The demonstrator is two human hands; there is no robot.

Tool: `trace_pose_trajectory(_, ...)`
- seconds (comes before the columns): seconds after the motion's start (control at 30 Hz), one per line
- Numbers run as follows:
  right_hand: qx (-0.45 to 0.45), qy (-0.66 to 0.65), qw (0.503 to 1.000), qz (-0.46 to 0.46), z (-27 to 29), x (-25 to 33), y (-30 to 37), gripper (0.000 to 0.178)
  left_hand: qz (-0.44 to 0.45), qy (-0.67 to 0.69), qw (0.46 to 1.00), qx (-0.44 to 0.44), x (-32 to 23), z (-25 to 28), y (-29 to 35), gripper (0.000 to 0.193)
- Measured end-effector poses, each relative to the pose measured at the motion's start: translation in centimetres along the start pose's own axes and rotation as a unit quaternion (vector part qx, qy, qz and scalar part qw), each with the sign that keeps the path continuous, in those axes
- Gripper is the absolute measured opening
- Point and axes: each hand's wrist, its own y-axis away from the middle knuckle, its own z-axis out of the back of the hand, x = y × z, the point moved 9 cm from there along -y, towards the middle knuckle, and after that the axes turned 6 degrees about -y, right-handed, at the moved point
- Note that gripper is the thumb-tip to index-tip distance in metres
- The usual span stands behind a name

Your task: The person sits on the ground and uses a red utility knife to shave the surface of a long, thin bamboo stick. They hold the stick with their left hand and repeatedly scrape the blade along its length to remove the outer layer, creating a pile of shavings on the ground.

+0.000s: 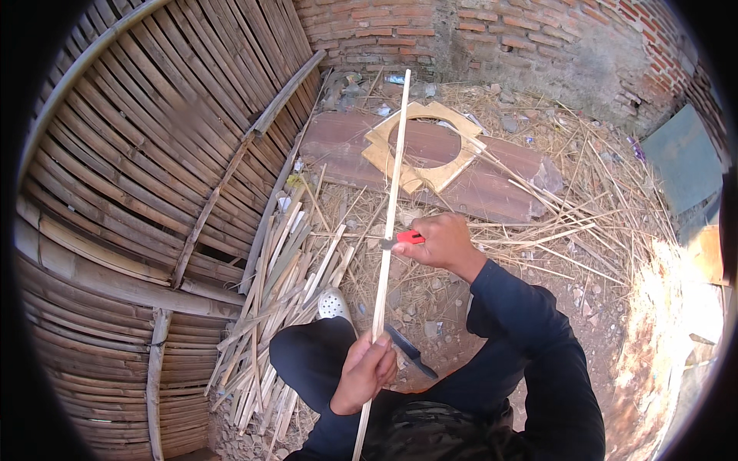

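head view | text: none readable | labels, brands: none legible | numbers, signs: none legible

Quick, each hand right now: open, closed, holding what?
Left hand: closed, holding the long pale strip.
Right hand: closed, holding the red-handled tool against the strip.

red handle, pale cream strip

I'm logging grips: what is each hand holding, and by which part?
The left hand grips a long pale strip by its lower part; the right hand holds a tool by its red handle.
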Motion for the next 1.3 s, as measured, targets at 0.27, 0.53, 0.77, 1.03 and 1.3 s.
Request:
trace_pose_trajectory(0.27, 0.031, -0.036, 0.998, -0.047, 0.4, -0.2, 0.2, 0.064, 0.017, -0.02, 0.999, 0.028, 0.6, -0.7, 1.4, 0.02)
trace_pose_trajectory(0.53, -0.123, -0.018, 0.935, -0.332, 5.9, -20.3, -0.6, 0.073, 0.071, -0.064, 0.989, 0.108, 3.5, -3.9, 4.3, 0.021)
trace_pose_trajectory(0.77, -0.086, -0.067, 0.956, -0.272, 6.5, -17.7, 1.1, 0.071, 0.023, 0.002, 0.998, 0.05, 2.1, -0.9, 1.7, 0.025)
trace_pose_trajectory(1.03, 0.092, -0.175, 0.978, 0.063, 0.6, 6.4, 2.9, 0.057, 0.048, 0.303, 0.942, 0.138, 0.4, -1.0, -1.2, 0.033)
trace_pose_trajectory(1.3, 0.077, -0.136, 0.988, 0.016, 0.7, 4.5, 1.7, 0.056, 0.048, 0.399, 0.888, 0.222, 0.3, -2.7, -1.4, 0.031)
